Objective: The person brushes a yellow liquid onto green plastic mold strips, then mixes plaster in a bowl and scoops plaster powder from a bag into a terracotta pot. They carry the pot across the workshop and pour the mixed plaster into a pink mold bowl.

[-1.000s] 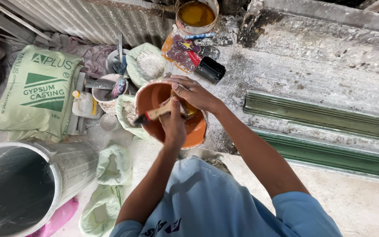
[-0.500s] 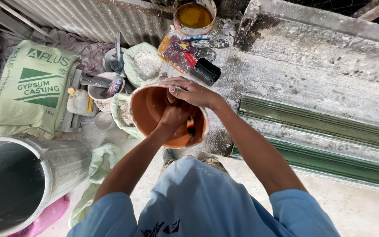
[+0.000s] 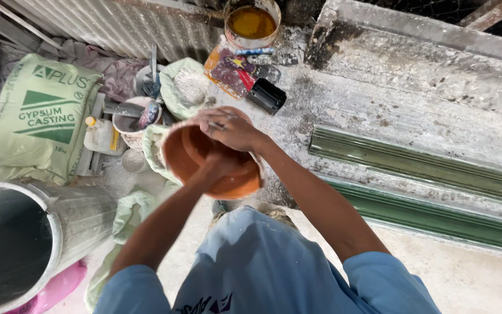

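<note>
1. Lying at the far left, a pale green sack (image 3: 39,125) with darker green printed panels is seen flat on the floor.
2. An orange bowl (image 3: 184,160) is found at the centre, by the edge of the plaster-crusted bench (image 3: 390,110).
3. The right hand (image 3: 228,128) is laid over the bowl's rim, fingers curled on it.
4. The left hand (image 3: 219,166) is sunk inside the bowl; whether it is clenched cannot be told.
5. A steel drum (image 3: 24,244) is crowded against the lower left.
6. Open floor (image 3: 437,267) is left at lower right, beyond the green mouldings (image 3: 425,192).
</note>
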